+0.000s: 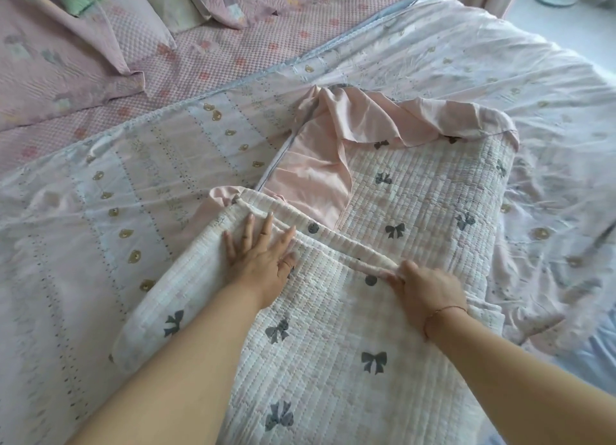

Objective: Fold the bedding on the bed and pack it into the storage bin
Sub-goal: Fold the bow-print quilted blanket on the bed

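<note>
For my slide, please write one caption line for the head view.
Left hand presses the bow-print quilt flat; right hand pinches its folded edge.

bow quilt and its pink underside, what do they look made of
Bow quilt: looks like matte quilted cotton with padding, going by the close stitched ribs and soft thickness. Pink underside: smooth thin woven fabric with a faint sheen, draping in soft folds; the fibre is unclear.

No readable text, labels or numbers anywhere on the bedding.
</note>
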The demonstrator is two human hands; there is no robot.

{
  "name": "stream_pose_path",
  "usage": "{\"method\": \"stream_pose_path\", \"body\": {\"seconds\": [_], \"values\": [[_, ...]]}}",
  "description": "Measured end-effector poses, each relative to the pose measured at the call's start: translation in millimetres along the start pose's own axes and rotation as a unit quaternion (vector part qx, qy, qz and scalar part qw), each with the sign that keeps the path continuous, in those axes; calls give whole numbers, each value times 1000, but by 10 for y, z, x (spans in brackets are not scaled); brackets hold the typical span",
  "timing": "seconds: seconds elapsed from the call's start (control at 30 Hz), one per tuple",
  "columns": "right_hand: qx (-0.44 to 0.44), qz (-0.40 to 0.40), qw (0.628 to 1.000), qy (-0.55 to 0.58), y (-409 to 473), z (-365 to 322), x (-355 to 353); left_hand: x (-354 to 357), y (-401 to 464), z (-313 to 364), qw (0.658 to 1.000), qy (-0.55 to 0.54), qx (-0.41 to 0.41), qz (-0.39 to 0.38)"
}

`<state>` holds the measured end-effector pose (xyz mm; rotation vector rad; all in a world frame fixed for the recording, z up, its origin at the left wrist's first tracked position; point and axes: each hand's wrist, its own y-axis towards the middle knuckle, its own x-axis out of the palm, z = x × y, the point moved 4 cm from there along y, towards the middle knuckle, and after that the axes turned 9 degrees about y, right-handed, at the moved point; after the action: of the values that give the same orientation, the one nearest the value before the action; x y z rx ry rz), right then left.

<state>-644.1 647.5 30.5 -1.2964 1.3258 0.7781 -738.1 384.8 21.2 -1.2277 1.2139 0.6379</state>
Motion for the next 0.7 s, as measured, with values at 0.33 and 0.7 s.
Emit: {"method": "stream_pose_path", "body": {"seconds": [0.33,0.7], "values": [[50,65,996,20,494,369,297,39,604,179,996,61,59,34],[64,110,991,41,618,499,511,403,852,245,995,62,58,56]]}}
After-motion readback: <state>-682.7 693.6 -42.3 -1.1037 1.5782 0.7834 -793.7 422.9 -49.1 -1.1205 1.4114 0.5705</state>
